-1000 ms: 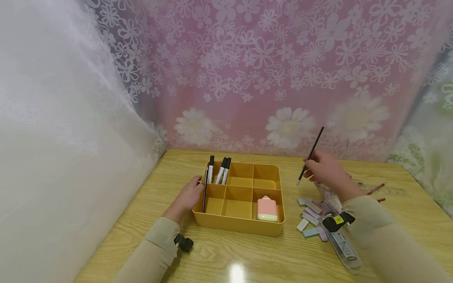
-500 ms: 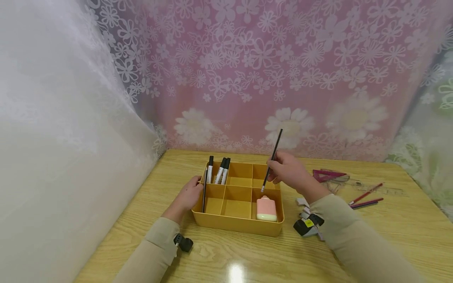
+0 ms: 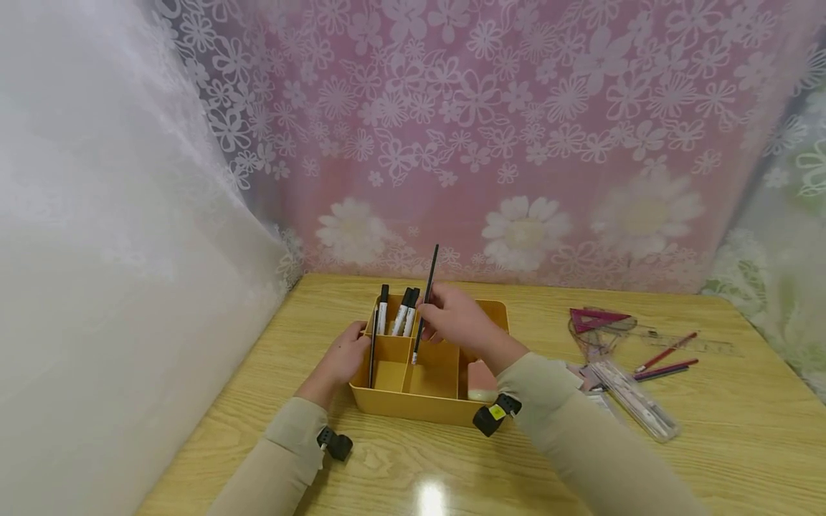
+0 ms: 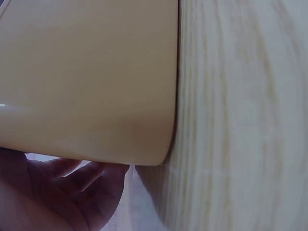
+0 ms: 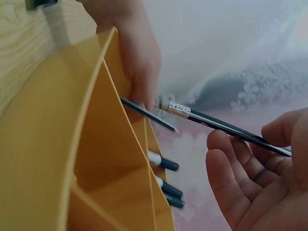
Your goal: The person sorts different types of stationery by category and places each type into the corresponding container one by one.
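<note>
A yellow divided desk organizer (image 3: 419, 410) stands on the wooden table. My left hand (image 3: 342, 358) grips its left side near the back corner. Between thumb and fingers, my right hand (image 3: 454, 317) pinches a dark pencil (image 3: 426, 301), tilted, eraser end down, over the front middle compartment. In the right wrist view that pencil (image 5: 226, 127) shows a metal ferrule and is apart from the dividers. Another dark pencil (image 3: 373, 351) leans in the front left compartment. Black-capped white markers (image 3: 401, 315) stand in the back left one. A pink bottle (image 3: 480, 378) sits front right, partly behind my right wrist.
Right of the organizer lie a magenta set square (image 3: 596, 320), a clear ruler (image 3: 693, 344), red pencils (image 3: 666, 352) and a clear plastic case (image 3: 635, 398). My right sleeve (image 3: 548, 390) covers part of the table there. A floral curtain (image 3: 516, 143) hangs behind.
My right hand has carried the pencil leftward, from above the table on the right to over the organizer's front middle compartment. My left hand and the organizer have stayed in place.
</note>
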Available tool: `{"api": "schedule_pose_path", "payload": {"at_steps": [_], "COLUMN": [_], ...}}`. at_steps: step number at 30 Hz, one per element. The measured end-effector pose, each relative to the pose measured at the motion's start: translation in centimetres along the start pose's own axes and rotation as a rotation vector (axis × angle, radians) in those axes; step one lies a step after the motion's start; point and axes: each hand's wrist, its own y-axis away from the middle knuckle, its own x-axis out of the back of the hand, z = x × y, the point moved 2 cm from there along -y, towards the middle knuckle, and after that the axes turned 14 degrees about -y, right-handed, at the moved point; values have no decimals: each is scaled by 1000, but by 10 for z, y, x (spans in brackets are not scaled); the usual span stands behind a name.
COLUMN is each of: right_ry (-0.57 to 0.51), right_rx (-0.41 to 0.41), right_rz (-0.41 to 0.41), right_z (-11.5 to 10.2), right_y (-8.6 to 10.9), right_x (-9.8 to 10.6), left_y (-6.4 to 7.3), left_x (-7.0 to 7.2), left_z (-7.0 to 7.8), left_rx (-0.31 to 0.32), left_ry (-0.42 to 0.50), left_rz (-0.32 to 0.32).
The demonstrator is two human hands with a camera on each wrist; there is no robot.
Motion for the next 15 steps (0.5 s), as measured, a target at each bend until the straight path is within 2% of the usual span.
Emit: {"api": "schedule_pose_path", "payload": {"at_steps": [6, 15], "right_ry": [17, 47], "right_rx": [-5, -9], "right_rz": [-10, -21], "right_z": [4, 13], "right_y": [-7, -11], "right_x": [-20, -25], "left_y": [0, 2], "left_x": [-1, 0], "left_z": [0, 2], "left_rx": [12, 3], "left_ry": [-2, -4], "left_rz": [7, 9]}}
